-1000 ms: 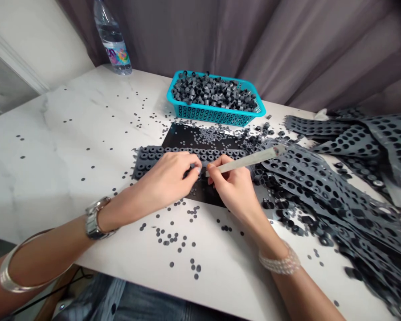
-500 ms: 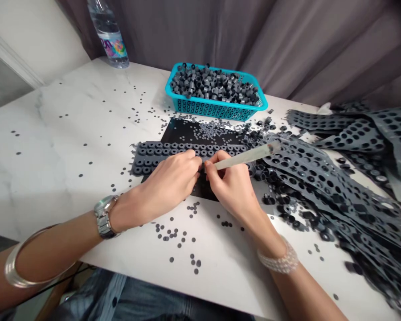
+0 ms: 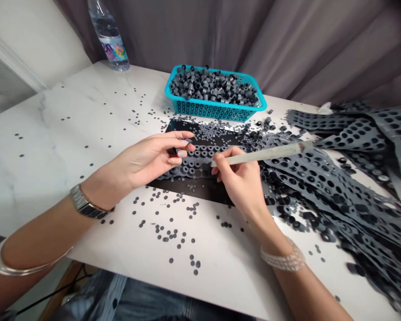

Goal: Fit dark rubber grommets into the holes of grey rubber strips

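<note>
While the right hand pinches a pale slender stick firmly between thumb and fingers, the left hand hangs half-open and curled over a grey rubber strip of small rings. A small grey piece lies at the left fingertips, though whether it is gripped cannot be told. A metal wristwatch and a silver bangle circle the left arm, and a pearl bracelet wraps the right wrist.

Near the front edge of the bench, loose grey discs lie scattered. The strip rests on a black mat at the middle of the bench, beneath the hands and among more small grey pieces. Punched grey sheets pile up along the right side, just beside the right hand. Toward the far edge, a turquoise plastic basket brims with grey rings. A plastic water bottle stands at the far left corner, before a grey curtain.
</note>
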Demonstrator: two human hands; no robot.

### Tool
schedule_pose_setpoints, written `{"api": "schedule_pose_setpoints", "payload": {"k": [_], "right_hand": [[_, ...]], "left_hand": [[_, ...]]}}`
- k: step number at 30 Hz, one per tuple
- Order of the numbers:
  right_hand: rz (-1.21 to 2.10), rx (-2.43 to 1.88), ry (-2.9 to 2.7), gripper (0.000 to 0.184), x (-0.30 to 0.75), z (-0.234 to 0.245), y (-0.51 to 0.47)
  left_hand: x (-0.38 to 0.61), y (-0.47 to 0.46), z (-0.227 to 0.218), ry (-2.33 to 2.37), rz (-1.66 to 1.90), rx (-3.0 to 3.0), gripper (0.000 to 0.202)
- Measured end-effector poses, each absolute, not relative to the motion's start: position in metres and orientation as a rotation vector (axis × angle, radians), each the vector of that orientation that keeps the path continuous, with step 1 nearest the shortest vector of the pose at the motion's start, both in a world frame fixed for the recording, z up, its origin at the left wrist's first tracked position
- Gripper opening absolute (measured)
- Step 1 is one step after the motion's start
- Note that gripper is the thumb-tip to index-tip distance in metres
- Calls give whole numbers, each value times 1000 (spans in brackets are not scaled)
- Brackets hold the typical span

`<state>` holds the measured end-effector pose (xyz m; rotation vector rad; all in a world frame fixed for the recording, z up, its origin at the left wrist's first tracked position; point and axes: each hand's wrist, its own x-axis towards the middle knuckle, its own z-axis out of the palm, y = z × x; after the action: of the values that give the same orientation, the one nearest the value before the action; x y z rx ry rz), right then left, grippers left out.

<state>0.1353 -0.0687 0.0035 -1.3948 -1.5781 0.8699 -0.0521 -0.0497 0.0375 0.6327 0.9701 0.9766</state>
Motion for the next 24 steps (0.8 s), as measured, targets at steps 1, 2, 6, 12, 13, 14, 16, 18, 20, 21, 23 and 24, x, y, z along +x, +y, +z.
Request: {"api": "schedule_pose_setpoints", "payload": {"k": [1, 2, 6, 12, 13, 14, 16, 18, 20, 21, 23, 24], "right_hand": [[868, -1391, -1562, 22, 135, 2, -67], [862, -1392, -1560, 23, 135, 1, -66], [803, -1418, -1640, 23, 131, -2, -63], [728, -1442, -1721, 22, 129, -2, -62], [727, -1445, -1730, 22, 129, -1, -63], [725, -1446, -1738, 22, 129, 0, -63], [718, -1444, -1751, 22, 129, 1, -63], [709, -1436, -1758, 22, 129, 2, -63], [698, -1428, -1762, 22, 128, 3, -63], [692, -1425, -1765, 22, 128, 3, -63], [682, -1424, -1776, 21, 127, 2, -64], [677, -1424, -1787, 21, 126, 2, -64]], "left_hand": [[-50, -51, 38, 958, 981, 598, 29], [-48, -52, 40, 942, 995, 558, 29], [-44, -53, 46, 876, 1084, 403, 12], [-41, -54, 40, 1071, 1014, 811, 14], [-40, -55, 38, 1171, 976, 1027, 13], [-39, -56, 36, 1280, 930, 1283, 15], [-36, -58, 32, 1472, 801, 1820, 20], [-33, -59, 28, 1563, 620, 2235, 23], [-31, -60, 24, 1584, 441, 2441, 25], [-30, -60, 22, 1588, 378, 2488, 25], [-28, -59, 18, 1605, 317, 2532, 22], [-27, -59, 16, 1616, 308, 2543, 21]]}}
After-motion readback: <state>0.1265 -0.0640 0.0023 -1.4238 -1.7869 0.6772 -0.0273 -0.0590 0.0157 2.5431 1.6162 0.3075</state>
